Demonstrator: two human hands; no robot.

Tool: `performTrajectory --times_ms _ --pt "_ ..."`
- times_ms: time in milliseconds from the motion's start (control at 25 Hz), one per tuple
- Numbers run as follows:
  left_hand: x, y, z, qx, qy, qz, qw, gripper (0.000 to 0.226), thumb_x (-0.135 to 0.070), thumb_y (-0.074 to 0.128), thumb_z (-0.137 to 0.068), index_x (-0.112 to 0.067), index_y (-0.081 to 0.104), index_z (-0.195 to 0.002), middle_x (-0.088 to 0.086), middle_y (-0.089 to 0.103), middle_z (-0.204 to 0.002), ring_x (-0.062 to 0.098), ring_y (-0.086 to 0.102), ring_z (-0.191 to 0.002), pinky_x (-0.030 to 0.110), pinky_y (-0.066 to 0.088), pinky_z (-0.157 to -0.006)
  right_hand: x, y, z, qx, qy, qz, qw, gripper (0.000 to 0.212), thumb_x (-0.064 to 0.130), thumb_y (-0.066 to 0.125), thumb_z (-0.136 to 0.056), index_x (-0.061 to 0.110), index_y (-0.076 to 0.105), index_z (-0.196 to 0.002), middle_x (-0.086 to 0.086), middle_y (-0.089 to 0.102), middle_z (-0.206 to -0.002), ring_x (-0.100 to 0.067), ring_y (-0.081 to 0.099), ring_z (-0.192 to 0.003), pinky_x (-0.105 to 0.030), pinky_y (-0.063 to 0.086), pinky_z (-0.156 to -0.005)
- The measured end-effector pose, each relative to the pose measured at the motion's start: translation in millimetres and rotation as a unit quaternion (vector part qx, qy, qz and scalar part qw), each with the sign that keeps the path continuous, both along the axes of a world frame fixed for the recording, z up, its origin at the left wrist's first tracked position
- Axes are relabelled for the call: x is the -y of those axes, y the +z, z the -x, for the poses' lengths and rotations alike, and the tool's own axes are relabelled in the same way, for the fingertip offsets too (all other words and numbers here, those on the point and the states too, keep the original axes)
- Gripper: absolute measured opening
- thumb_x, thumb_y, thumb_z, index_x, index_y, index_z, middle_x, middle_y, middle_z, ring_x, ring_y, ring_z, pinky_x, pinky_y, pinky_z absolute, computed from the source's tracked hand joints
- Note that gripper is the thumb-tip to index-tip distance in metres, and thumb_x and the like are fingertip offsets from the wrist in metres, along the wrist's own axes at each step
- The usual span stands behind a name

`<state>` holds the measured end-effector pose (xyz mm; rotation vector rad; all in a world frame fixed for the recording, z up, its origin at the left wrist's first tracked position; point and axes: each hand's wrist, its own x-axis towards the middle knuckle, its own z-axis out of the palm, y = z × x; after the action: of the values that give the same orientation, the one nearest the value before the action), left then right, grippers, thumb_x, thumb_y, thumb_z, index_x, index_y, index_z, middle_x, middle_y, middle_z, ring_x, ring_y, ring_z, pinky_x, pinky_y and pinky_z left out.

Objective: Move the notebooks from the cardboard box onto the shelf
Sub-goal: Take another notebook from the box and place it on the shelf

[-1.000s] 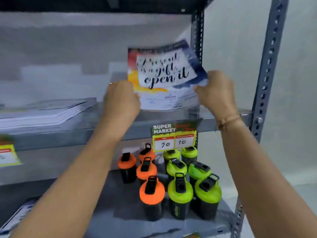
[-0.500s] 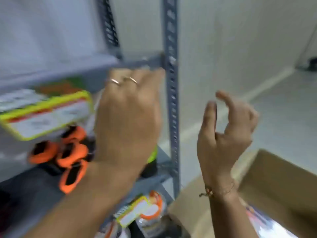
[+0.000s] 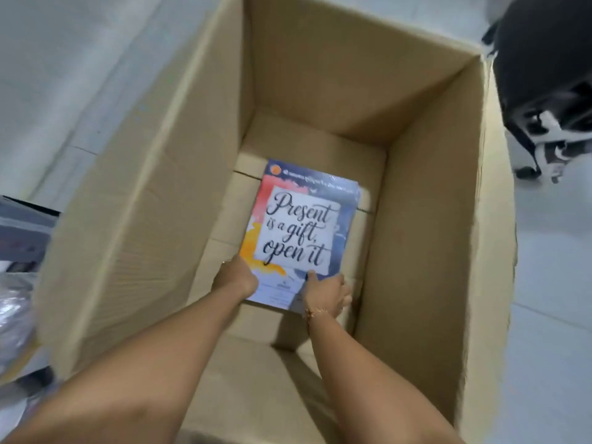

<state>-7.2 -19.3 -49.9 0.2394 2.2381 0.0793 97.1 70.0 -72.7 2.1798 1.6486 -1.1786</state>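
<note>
A tall open cardboard box stands on the floor below me. At its bottom lies a notebook with a colourful cover lettered "Present is a gift, open it"; whether more lie under it I cannot tell. Both my arms reach down into the box. My left hand grips the notebook's near left corner. My right hand, with a thin bracelet on the wrist, holds the near right edge, its thumb on the cover. The shelf is mostly out of view.
The box's high walls close in on both arms. A dark edge of the shelf unit and a plastic-wrapped item show at the far left. A black wheeled chair stands at the upper right on the pale tiled floor.
A second ago both hands set a notebook on the upper shelf. They let go, my view swung right and down, and both hands now hold another notebook inside the box.
</note>
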Motion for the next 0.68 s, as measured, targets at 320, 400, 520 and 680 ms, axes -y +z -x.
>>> performTrajectory --times_ms 320,400,520,680 --pt "-16 25 -5 -0.082 0.059 0.04 0.994 0.029 -0.002 0.054 -0.083 0.0 0.062 -0.112 0.02 0.061 -0.124 0.037 0.058 -0.115 0.04 0.049 -0.092 -4 32 10 -0.023 -0.114 -0.081 0.99 0.032 0.004 0.055 -0.084 0.0 0.047 -0.115 -0.019 0.041 -0.132 -0.036 0.036 -0.125 -0.048 0.031 -0.104" --pt "-15 57 0 -0.125 0.024 0.002 0.992 0.029 0.0 0.053 -0.084 0.002 0.064 -0.11 0.021 0.063 -0.123 0.036 0.058 -0.116 0.038 0.05 -0.092 -5 63 16 -0.066 -0.119 -0.116 0.984 0.031 0.001 0.053 -0.084 0.0 0.048 -0.114 -0.019 0.042 -0.132 -0.035 0.037 -0.125 -0.048 0.028 -0.106" --pt "-9 133 9 -0.207 0.022 -0.102 0.973 0.027 0.0 0.053 -0.085 0.001 0.065 -0.11 0.021 0.063 -0.119 0.036 0.059 -0.112 0.038 0.049 -0.09 -1 125 27 -0.179 -0.128 -0.183 0.958 0.03 -0.001 0.053 -0.085 -0.001 0.052 -0.115 -0.02 0.044 -0.129 -0.035 0.04 -0.123 -0.045 0.031 -0.104" --pt "48 269 3 -0.405 0.04 -0.299 0.863 0.033 0.0 0.056 -0.083 -0.009 0.061 -0.115 0.015 0.059 -0.11 0.032 0.056 -0.103 0.033 0.043 -0.086 34 249 48 -0.415 -0.128 -0.318 0.843 0.037 -0.001 0.058 -0.083 -0.006 0.051 -0.12 -0.025 0.047 -0.125 -0.032 0.048 -0.115 -0.017 0.034 -0.09"
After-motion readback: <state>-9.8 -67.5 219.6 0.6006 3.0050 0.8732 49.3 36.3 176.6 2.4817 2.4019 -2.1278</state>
